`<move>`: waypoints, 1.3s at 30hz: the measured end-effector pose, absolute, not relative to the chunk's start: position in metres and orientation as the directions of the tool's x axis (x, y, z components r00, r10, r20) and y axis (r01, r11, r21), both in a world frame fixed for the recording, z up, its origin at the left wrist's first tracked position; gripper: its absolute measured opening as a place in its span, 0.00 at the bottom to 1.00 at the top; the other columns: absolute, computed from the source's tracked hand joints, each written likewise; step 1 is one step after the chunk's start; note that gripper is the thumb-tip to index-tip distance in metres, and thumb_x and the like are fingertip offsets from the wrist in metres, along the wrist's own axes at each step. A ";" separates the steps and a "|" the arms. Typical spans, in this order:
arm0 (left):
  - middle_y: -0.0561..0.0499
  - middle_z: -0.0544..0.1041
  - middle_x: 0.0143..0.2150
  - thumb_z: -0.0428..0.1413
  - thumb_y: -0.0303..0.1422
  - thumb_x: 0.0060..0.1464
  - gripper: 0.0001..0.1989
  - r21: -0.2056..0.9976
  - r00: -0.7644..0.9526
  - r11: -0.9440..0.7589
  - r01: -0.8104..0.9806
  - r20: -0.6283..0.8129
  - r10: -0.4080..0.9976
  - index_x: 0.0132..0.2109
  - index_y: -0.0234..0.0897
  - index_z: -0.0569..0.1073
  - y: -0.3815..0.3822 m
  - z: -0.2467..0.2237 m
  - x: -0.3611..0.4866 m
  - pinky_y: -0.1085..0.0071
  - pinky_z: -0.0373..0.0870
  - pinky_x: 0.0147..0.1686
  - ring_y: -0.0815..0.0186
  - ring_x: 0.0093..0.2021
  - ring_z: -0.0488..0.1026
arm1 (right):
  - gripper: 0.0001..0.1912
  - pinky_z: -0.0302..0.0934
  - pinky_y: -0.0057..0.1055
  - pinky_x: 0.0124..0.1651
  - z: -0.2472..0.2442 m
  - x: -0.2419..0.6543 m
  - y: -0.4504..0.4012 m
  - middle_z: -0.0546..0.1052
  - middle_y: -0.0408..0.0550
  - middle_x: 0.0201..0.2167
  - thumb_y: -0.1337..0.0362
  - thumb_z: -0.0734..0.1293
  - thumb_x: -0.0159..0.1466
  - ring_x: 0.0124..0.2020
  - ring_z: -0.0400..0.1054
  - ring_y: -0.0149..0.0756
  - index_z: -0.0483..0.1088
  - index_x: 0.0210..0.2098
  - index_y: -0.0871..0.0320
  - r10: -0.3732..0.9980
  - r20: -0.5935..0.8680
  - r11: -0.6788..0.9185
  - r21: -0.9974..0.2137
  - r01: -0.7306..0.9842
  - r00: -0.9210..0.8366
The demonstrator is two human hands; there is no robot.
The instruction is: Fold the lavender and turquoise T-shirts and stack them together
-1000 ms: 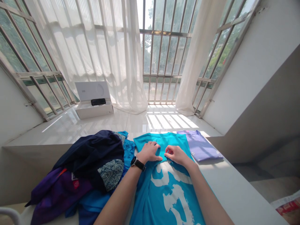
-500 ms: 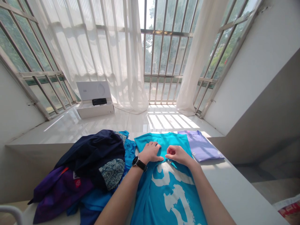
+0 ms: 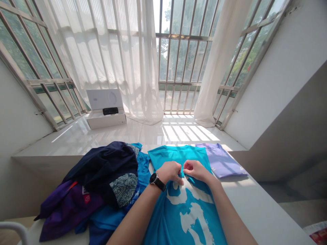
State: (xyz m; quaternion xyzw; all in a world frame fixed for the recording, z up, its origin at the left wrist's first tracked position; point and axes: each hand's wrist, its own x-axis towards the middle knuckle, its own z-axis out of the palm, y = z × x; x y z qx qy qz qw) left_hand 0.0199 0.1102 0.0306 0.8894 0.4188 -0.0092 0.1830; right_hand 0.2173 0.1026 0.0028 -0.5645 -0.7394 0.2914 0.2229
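Note:
A turquoise shirt point(image 3: 189, 200) with large white lettering lies spread out in front of me, its upper edge toward the window. My left hand point(image 3: 171, 172), with a black watch on the wrist, is over the upper part of the shirt, its fingers curled down at the fabric. Close beside it on the right, my right hand point(image 3: 195, 170) has thumb and forefinger pinched at the shirt near the top of the lettering. What lies between the fingertips of either hand is too small to make out clearly.
A pile of dark and purple clothes point(image 3: 99, 166) lies to the left. At the right is a folded lavender garment point(image 3: 224, 160) on the white table point(image 3: 252, 207). An open white box point(image 3: 107, 120) holding a black object stands on the sill behind.
My left hand, flatter with fingers spread before, has curled its fingers and moved right, nearer my right hand. The view has shifted slightly.

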 end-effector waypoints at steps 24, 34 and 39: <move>0.45 0.79 0.42 0.57 0.38 0.57 0.10 0.285 0.644 -0.591 0.754 -0.147 0.751 0.43 0.39 0.73 0.111 0.026 0.018 0.67 0.71 0.35 0.54 0.40 0.78 | 0.06 0.57 0.29 0.30 0.005 0.214 0.102 0.76 0.43 0.23 0.61 0.67 0.56 0.26 0.69 0.34 0.74 0.30 0.57 0.968 -0.024 0.167 -0.678 0.715 -0.250; 0.49 0.80 0.41 0.58 0.32 0.52 0.18 0.340 0.654 -0.585 0.737 -0.136 0.745 0.51 0.43 0.71 0.121 0.017 0.012 0.71 0.67 0.31 0.57 0.39 0.77 | 0.09 0.56 0.30 0.30 0.008 0.213 0.101 0.76 0.44 0.24 0.59 0.67 0.57 0.27 0.69 0.35 0.75 0.30 0.57 0.966 -0.028 0.173 -0.668 0.724 -0.256; 0.48 0.80 0.41 0.59 0.28 0.45 0.23 0.350 0.675 -0.602 0.718 -0.135 0.726 0.51 0.42 0.71 0.122 0.014 0.012 0.71 0.63 0.27 0.56 0.39 0.77 | 0.09 0.56 0.30 0.30 0.006 0.213 0.102 0.76 0.44 0.24 0.58 0.67 0.57 0.27 0.68 0.35 0.75 0.30 0.57 0.968 -0.027 0.172 -0.659 0.732 -0.251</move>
